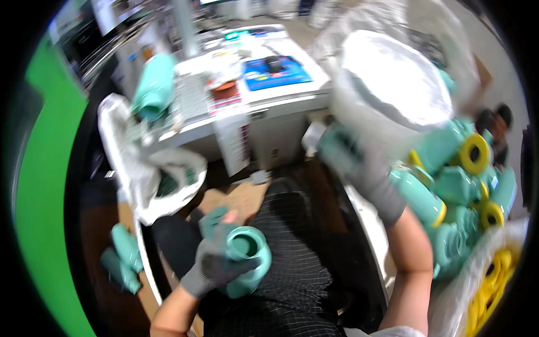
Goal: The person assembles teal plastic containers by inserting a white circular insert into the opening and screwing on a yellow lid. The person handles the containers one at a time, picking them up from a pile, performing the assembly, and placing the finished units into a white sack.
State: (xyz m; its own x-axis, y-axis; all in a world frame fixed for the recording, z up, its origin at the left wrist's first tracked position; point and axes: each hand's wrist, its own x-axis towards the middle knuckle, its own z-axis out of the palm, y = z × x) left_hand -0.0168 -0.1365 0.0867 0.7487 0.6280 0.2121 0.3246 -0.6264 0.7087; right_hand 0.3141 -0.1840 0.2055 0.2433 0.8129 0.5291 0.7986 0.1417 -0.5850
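Note:
My left hand (216, 264), in a grey glove, is wrapped round a glossy teal plastic bottle (259, 268) over my lap. The bottle's wide, open mouth faces up toward me. A smaller teal piece (212, 221) shows beside the thumb; I cannot tell whether it is gripped too. My right hand (368, 171), gloved as well, is smeared by motion in front of a white-lined bin (359, 115). A blurred teal patch (338, 147) lies at its fingers, and its shape is unclear.
Teal bottles, some with yellow rings, are heaped at the right (449, 191). Below them a lined container holds yellow parts (494, 281). Ahead stands a white worktable (286, 104) with a teal bottle (154, 84) at its left end. A white bag (149, 196) holds teal scraps. More bottles (126, 247) lie lower left.

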